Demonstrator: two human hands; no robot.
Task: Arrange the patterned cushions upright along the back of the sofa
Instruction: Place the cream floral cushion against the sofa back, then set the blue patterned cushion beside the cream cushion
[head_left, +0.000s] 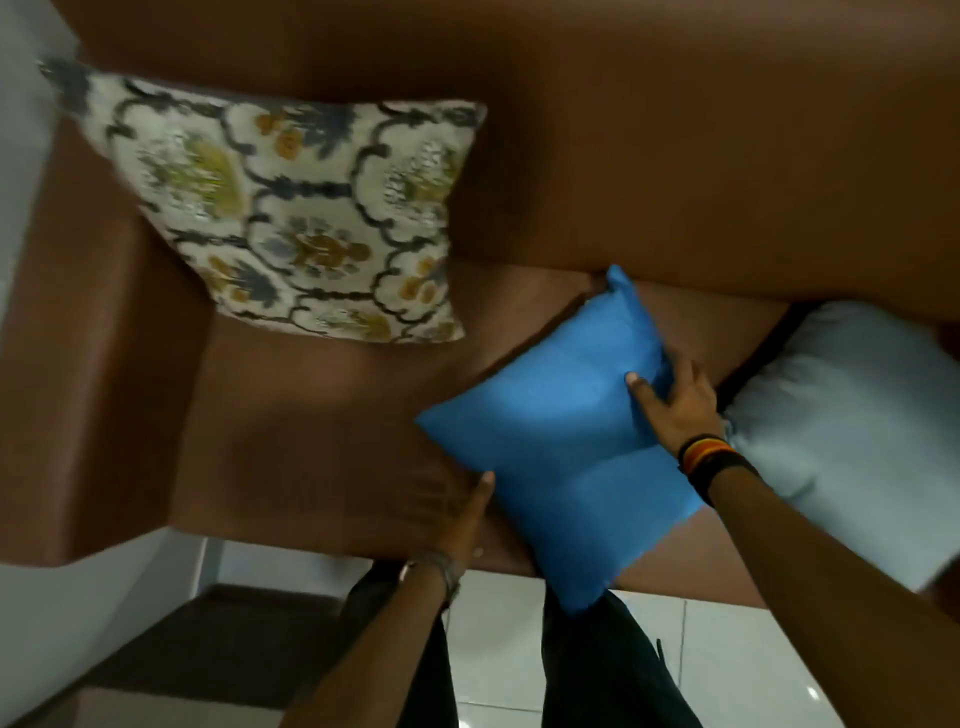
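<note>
While both hands (675, 405) pinch the soft, light blue cushion's (561, 431) opposite edges, it should lift easily without slipping.

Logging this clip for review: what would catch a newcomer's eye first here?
The bright blue cushion on the brown sofa seat, gripped by the right hand with the left hand at its lower edge. Then the patterned cushion propped upright in the sofa's left corner.
</note>
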